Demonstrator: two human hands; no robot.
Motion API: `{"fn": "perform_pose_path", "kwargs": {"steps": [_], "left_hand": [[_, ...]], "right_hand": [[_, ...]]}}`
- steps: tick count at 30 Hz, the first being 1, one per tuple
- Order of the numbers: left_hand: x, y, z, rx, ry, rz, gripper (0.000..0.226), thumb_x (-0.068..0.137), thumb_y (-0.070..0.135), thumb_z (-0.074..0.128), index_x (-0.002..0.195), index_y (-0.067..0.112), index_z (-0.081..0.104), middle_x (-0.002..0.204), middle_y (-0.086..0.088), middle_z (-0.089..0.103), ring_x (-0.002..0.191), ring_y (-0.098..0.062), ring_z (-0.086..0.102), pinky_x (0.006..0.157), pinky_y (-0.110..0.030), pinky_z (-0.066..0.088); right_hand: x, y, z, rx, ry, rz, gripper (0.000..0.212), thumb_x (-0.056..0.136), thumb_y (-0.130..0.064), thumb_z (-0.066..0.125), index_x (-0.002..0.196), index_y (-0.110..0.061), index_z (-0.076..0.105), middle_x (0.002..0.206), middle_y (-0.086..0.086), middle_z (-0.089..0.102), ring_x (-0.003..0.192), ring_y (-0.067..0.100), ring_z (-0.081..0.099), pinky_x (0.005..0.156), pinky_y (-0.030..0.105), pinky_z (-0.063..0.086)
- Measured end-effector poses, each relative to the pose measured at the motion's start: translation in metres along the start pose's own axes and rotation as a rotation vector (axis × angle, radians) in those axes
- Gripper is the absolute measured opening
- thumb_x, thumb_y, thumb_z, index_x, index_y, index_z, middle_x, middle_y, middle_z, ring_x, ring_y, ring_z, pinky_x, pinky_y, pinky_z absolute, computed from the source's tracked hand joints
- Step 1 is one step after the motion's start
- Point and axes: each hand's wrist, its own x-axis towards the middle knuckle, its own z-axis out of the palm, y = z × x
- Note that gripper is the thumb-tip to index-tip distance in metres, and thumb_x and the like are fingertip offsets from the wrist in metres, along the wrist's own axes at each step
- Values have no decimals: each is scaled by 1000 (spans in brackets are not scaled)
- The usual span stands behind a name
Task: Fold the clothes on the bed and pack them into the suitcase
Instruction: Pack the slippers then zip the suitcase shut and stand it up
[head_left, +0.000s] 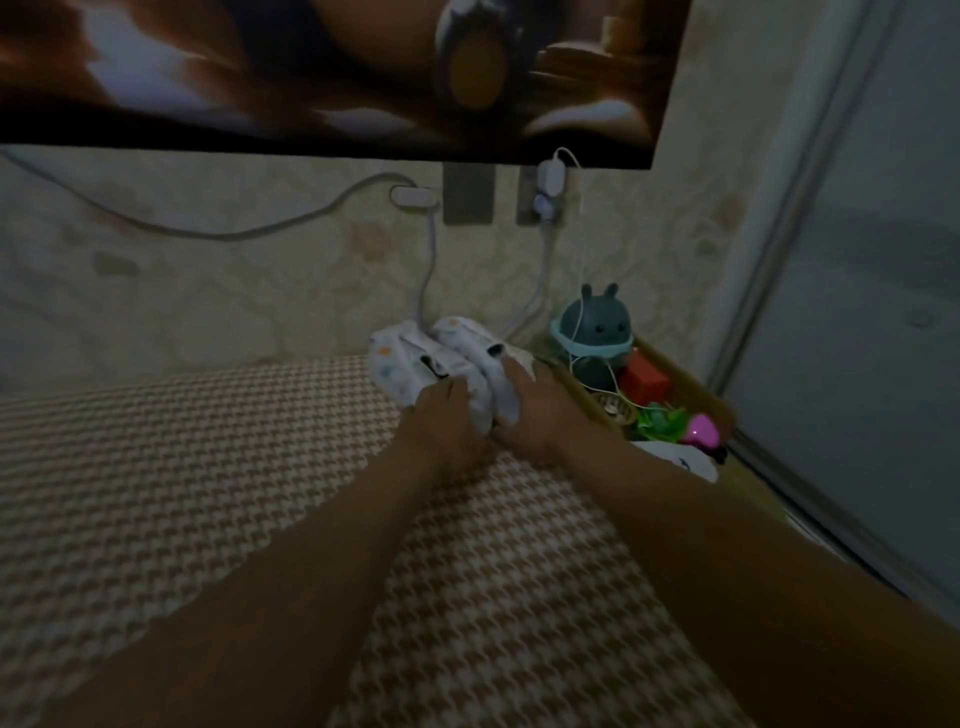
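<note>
blurred, cropped at top: wall picture (311, 67) | partly hidden in folded garment (441, 364): fingertips of left hand (441, 415), right hand (535, 410) | cropped at bottom: bed (156, 493) | too dim to tell: box (693, 387) contents

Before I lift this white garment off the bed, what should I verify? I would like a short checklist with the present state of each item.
1. The left hand holds the garment: ok.
2. The right hand holds the garment, fingers over its top: ok.
3. The garment is gathered into a compact bundle: ok.
4. The grey cable hanging behind the garment is free of it: cannot tell.
5. The suitcase is in sight for packing: not ok, it is not in view.
</note>
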Motion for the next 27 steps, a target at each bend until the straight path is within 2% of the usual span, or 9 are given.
{"fn": "perform_pose_path", "kwargs": {"steps": [4, 7, 9, 13, 15, 18, 21, 24, 27], "left_hand": [[9, 2, 11, 31, 180, -69, 63, 96, 47, 46, 143, 6, 34, 135, -15, 51, 120, -33, 48, 100, -42, 37], [10, -4, 13, -29, 215, -54, 68, 87, 59, 36, 128, 7, 52, 119, -14, 62, 106, -33, 56, 95, -43, 42], [1, -1, 7, -74, 191, -4, 77, 78, 64, 30, 119, 5, 58, 109, -14, 64, 98, -34, 60, 88, -41, 46], [-35, 25, -13, -2, 138, -119, 53, 71, 44, 68, 114, 18, 52, 106, -6, 55, 95, -28, 57, 82, -33, 49], [-54, 41, -16, -12, 188, -104, 47, 74, 48, 61, 106, 14, 56, 97, -7, 59, 85, -28, 60, 75, -35, 51], [-79, 56, -2, 20, 294, 74, 50, 81, 56, 48, 90, 10, 64, 78, -10, 65, 64, -30, 61, 59, -40, 52], [-109, 77, -7, -3, 292, 44, 41, 87, 50, 49, 93, 12, 62, 79, -7, 66, 67, -26, 61, 60, -36, 50], [-150, 92, -18, -73, 243, 104, 34, 88, 43, 53, 99, 11, 59, 83, -7, 66, 69, -26, 61, 61, -38, 51], [-207, 105, -41, -73, 43, 108, 42, 84, 46, 60, 110, 15, 52, 97, -4, 63, 84, -26, 61, 71, -35, 48]], "right_hand": [[25, 13, 23, -60, 100, 16, 64, 79, -64, 38, 134, -35, 27, 128, 9, 49, 116, 38, 48, 91, 51, 45], [-1, 3, 4, -135, 131, -14, 52, 86, -52, 44, 129, -24, 37, 127, 11, 50, 120, 38, 43, 99, 54, 38], [-17, 4, -2, -122, 149, -51, 54, 85, -50, 49, 129, -21, 39, 129, 11, 50, 122, 35, 42, 101, 55, 36], [-57, 17, -6, -111, 100, -121, 67, 72, -58, 51, 127, -22, 37, 123, 8, 53, 116, 34, 47, 94, 53, 41], [-77, 27, -6, -131, 60, -135, 73, 67, -64, 47, 126, -23, 36, 120, 8, 54, 110, 35, 50, 92, 53, 43], [-112, 38, 0, -170, 25, -178, 75, 65, -66, 39, 129, -27, 36, 121, 3, 51, 108, 33, 50, 89, 53, 44], [-162, 43, -13, -148, 54, -187, 67, 69, -59, 34, 128, -27, 36, 117, 2, 52, 105, 31, 51, 87, 51, 46], [-229, 38, -40, -136, 77, -206, 60, 74, -49, 49, 126, -20, 40, 117, 4, 53, 102, 27, 52, 90, 42, 44], [-300, 21, -59, -124, 48, -165, 69, 76, -46, 61, 134, -18, 38, 124, 2, 51, 112, 25, 51, 95, 36, 40]]}}
